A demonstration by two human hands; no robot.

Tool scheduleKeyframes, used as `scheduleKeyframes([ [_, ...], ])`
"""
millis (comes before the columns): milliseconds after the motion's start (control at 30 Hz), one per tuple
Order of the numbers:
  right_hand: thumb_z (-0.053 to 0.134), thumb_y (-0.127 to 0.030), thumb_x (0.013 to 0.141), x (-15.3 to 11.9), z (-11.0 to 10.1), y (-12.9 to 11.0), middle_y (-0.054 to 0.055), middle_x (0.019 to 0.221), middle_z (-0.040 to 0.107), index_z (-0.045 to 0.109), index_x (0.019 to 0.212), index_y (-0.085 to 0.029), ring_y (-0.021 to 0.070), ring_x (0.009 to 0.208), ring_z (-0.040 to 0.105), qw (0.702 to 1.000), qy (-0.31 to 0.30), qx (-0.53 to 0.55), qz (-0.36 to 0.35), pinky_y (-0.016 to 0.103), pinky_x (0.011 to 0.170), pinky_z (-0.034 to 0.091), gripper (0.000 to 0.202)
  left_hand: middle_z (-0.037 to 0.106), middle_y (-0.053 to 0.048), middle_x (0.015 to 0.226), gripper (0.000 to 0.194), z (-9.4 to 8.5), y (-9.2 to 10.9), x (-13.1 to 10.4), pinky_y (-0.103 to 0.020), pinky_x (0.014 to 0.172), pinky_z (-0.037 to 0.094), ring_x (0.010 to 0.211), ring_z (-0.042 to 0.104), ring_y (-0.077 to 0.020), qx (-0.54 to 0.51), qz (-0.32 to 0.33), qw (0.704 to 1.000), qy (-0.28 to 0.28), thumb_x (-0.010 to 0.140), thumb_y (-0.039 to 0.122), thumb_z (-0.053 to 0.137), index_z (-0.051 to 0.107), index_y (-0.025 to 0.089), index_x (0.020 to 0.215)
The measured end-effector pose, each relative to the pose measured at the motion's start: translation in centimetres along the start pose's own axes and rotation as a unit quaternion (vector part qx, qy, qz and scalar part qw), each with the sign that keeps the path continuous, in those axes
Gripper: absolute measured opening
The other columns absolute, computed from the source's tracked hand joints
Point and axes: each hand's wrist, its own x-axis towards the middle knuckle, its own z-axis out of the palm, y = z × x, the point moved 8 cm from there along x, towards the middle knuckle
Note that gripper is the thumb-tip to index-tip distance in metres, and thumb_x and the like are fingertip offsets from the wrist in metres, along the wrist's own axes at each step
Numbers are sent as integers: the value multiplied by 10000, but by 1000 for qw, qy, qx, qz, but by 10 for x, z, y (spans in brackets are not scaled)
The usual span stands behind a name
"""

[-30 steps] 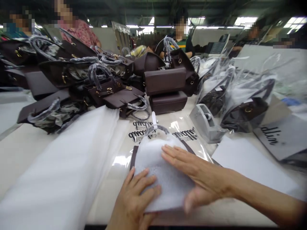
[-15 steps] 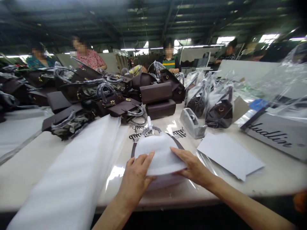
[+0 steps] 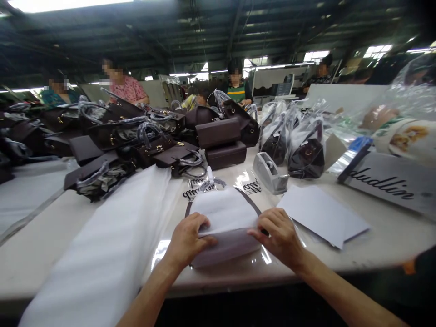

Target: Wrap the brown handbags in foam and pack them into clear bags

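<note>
A dark handbag wrapped in white foam sheet (image 3: pixel 225 210) lies in front of me on a clear printed plastic bag (image 3: pixel 250 181). Its wrapped handles (image 3: pixel 213 184) point away from me. My left hand (image 3: pixel 192 236) is at the left side of the wrap, fingers curled over the foam with the thumb along the near side. On the right side, my right hand (image 3: pixel 277 234) pinches the edge of the wrap between thumb and fingers. The bag's lower part shows faintly through the foam.
White foam sheets (image 3: pixel 102 236) lie at left. Dark handbags (image 3: pixel 116 131) are piled behind. A grey tape dispenser (image 3: pixel 269 172), white cards (image 3: pixel 323 213) and a grey lettered panel (image 3: pixel 388 181) are at right. A person's sleeve (image 3: pixel 408 136) shows beyond the panel.
Both hands have shifted to the sides of the wrap, and the right fingers have curled in. More of the bag's near side shows. A person's sleeved arm has appeared at right.
</note>
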Motion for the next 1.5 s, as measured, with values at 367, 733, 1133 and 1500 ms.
scheduleKeyframes([
  [367, 464, -258, 875, 19, 42, -13, 81, 900, 587, 592, 745, -165, 195, 866, 527, 972, -208, 101, -44, 348, 788, 428, 205, 621, -31, 976, 363, 2, -9, -23, -319, 814, 461, 929, 578, -181, -17, 135, 979, 153, 729, 326, 670, 505, 194, 1025],
  [733, 491, -273, 868, 13, 50, 6, 47, 742, 576, 616, 772, -174, 159, 741, 535, 976, -145, 151, 56, 272, 676, 437, 185, 656, -54, 875, 124, 4, 13, -23, -344, 766, 469, 899, 602, -199, 72, 302, 938, 155, 848, 223, 493, 596, 186, 906],
  [1133, 558, -291, 833, 16, 55, 16, 33, 874, 615, 626, 851, -206, 194, 908, 521, 975, -168, 89, 111, 415, 916, 308, 111, 645, -95, 756, 590, 35, 66, 16, -428, 612, 504, 661, 600, -266, 289, 197, 937, -30, 735, 440, 623, 457, 85, 1176],
  [1500, 635, -288, 758, 14, 40, 46, 44, 965, 591, 639, 820, -181, 190, 968, 521, 948, -155, 238, 142, 341, 925, 369, 124, 492, -95, 1279, 427, 67, 57, 18, -506, 995, 374, 1181, 406, -282, 195, 311, 928, 61, 831, 120, 470, 434, 161, 1254],
])
